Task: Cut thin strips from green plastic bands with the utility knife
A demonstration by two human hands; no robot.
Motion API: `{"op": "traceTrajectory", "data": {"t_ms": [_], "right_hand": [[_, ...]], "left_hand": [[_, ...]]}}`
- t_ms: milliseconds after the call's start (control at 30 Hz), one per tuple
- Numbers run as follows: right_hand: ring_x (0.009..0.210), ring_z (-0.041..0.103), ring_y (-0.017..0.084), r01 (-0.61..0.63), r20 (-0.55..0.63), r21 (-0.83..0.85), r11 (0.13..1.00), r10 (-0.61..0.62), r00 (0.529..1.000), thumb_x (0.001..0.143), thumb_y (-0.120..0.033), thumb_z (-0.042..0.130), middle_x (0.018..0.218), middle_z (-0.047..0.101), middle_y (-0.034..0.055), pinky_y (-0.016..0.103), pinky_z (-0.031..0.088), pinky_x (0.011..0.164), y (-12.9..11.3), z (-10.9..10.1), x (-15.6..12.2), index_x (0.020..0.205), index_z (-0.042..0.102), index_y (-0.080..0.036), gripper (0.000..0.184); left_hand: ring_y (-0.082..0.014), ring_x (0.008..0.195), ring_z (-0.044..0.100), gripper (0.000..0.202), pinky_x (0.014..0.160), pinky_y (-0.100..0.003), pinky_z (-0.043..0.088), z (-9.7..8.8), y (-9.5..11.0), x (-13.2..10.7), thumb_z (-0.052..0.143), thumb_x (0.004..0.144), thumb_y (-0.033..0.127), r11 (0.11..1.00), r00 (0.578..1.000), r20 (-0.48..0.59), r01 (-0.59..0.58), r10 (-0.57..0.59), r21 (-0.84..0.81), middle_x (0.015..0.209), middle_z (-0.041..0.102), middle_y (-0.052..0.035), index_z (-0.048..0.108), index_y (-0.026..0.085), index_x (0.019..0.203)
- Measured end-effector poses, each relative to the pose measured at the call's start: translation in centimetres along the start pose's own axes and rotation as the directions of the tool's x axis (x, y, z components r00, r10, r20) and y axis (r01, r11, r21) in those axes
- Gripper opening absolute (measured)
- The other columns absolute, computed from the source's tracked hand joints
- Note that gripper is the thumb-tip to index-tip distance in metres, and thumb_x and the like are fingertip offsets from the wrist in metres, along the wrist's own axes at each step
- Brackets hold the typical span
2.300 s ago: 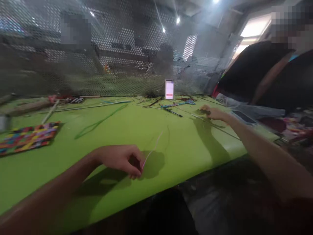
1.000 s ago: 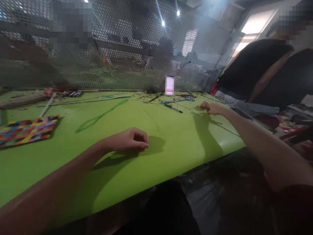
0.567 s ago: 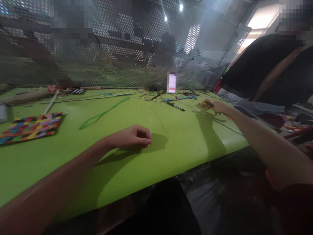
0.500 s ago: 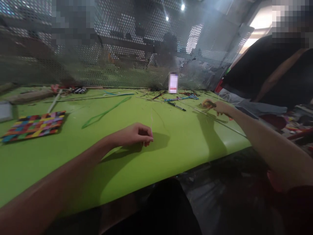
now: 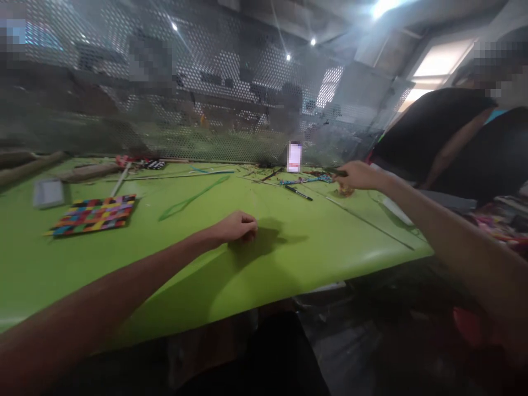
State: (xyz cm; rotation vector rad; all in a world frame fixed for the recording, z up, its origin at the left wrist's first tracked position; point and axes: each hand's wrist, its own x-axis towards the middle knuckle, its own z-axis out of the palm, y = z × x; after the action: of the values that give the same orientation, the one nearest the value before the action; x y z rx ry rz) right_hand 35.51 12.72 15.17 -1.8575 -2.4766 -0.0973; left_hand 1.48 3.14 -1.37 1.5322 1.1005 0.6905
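My left hand [image 5: 241,225] is low over the middle of the green table [image 5: 198,275], its fingers curled closed. Whatever lies between the fingertips is too faint to make out. My right hand [image 5: 358,176] reaches farther out on the right, closed around a small dark thing [image 5: 339,172] that sticks out past the fingers; its kind does not show. Just below that hand lies an orange-brown, roughly round thing [image 5: 344,190]. A black pen [image 5: 298,192] and a long thin stick [image 5: 371,223] rest nearby.
A multicoloured woven mat [image 5: 95,214], a white box [image 5: 48,193] and a green loop [image 5: 193,198] lie to the left. A phone [image 5: 294,157] leans upright by the perforated metal screen [image 5: 198,132]. Another person [image 5: 433,132] in dark clothes is at the right.
My right hand has moved away from the orange-brown thing and rises above it with the dark thing. The thin pale strip at my left fingertips no longer shows clearly. The view has shifted.
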Motion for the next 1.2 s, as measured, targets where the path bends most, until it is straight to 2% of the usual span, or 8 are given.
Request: {"op": "traceTrajectory", "data": {"t_ms": [100,167,267,367,467,800,1000,1200], "right_hand": [[0.061,0.048,0.007,0.224,0.059,0.024,0.974,-0.225,0.973,0.094,-0.025,0.06,0.069,0.062,0.0014,0.022,0.033,0.063,-5.5,1.8,-0.1,0.076,0.065,-0.011,0.023],[0.059,0.042,0.007,0.429,-0.018,0.058,0.902,-0.428,0.903,0.092,-0.024,0.059,0.063,0.056,-0.0002,0.024,0.027,0.06,-9.2,3.7,-0.1,0.066,0.057,-0.013,0.028],[0.056,0.039,0.008,0.564,-0.112,0.187,0.804,-0.553,0.826,0.088,-0.021,0.061,0.061,0.054,-0.0012,0.023,0.025,0.057,-13.7,7.3,0.2,0.066,0.055,-0.015,0.023],[0.059,0.046,0.009,0.634,-0.205,0.34,0.694,-0.604,0.77,0.09,-0.02,0.058,0.071,0.063,0.0002,0.021,0.031,0.059,-16.5,10.8,0.8,0.1,0.064,-0.014,0.012],[0.07,0.058,0.012,0.677,-0.29,0.398,0.619,-0.616,0.733,0.087,-0.009,0.057,0.09,0.07,0.0046,0.023,0.041,0.067,-17.6,13.2,1.2,0.122,0.058,-0.015,0.036],[0.078,0.06,0.014,0.811,-0.551,0.341,0.476,-0.598,0.583,0.087,-0.005,0.054,0.092,0.068,0.0053,0.024,0.044,0.07,-18.3,15.5,-1.1,0.097,0.063,-0.018,0.019],[0.082,0.061,0.016,0.836,-0.613,0.276,0.473,-0.583,0.533,0.089,-0.01,0.058,0.092,0.068,0.0057,0.026,0.048,0.073,-18.5,15.2,-2.2,0.095,0.062,-0.02,0.012],[0.099,0.065,0.019,0.851,-0.642,0.209,0.482,-0.589,0.491,0.09,-0.008,0.056,0.11,0.07,0.0094,0.032,0.055,0.085,-18.8,15.4,-3.1,0.115,0.062,-0.02,0.029]], "left_hand": [[-0.0096,0.048,0.052,0.02,0.05,-0.022,0.04,-0.2,0.3,-0.3,0.061,0.076,0.021,0.999,0.997,-0.07,-0.022,0.02,-0.029,0.052,0.058,0.0005,0.059,0.015,0.058],[-0.0092,0.047,0.05,0.021,0.05,-0.022,0.039,-0.7,0.3,-0.5,0.061,0.076,0.024,0.997,0.993,-0.11,-0.042,0.035,-0.068,0.051,0.055,0.0018,0.057,0.016,0.058],[-0.009,0.049,0.049,0.022,0.052,-0.023,0.04,-1.4,-0.2,-0.6,0.063,0.077,0.03,0.987,0.988,-0.144,-0.078,0.058,-0.138,0.055,0.056,0.0023,0.057,0.016,0.062],[-0.0094,0.054,0.052,0.021,0.056,-0.023,0.043,-1.9,-1.1,-0.5,0.07,0.074,0.032,0.975,0.987,-0.143,-0.099,0.071,-0.201,0.06,0.059,0.0011,0.061,0.015,0.067],[-0.0099,0.057,0.055,0.023,0.058,-0.024,0.045,-2.0,-1.8,-0.5,0.074,0.073,0.034,0.964,0.988,-0.142,-0.097,0.063,-0.25,0.065,0.062,0.0,0.065,0.014,0.071],[-0.0112,0.06,0.058,0.024,0.06,-0.024,0.044,-1.8,-1.5,-1.7,0.08,0.078,0.035,0.884,0.996,0.07,0.081,-0.054,-0.46,0.07,0.067,-0.0039,0.073,0.012,0.079],[-0.0116,0.054,0.056,0.033,0.056,-0.025,0.043,-1.4,-1.8,-1.3,0.083,0.071,0.042,0.934,1.0,0.004,0.019,-0.019,-0.356,0.062,0.064,-0.0021,0.068,0.013,0.071],[-0.0122,0.057,0.057,0.04,0.059,-0.028,0.047,-1.3,-2.0,-1.2,0.086,0.066,0.046,0.928,0.999,-0.028,-0.038,0.03,-0.37,0.068,0.066,-0.0034,0.068,0.012,0.076]]}}
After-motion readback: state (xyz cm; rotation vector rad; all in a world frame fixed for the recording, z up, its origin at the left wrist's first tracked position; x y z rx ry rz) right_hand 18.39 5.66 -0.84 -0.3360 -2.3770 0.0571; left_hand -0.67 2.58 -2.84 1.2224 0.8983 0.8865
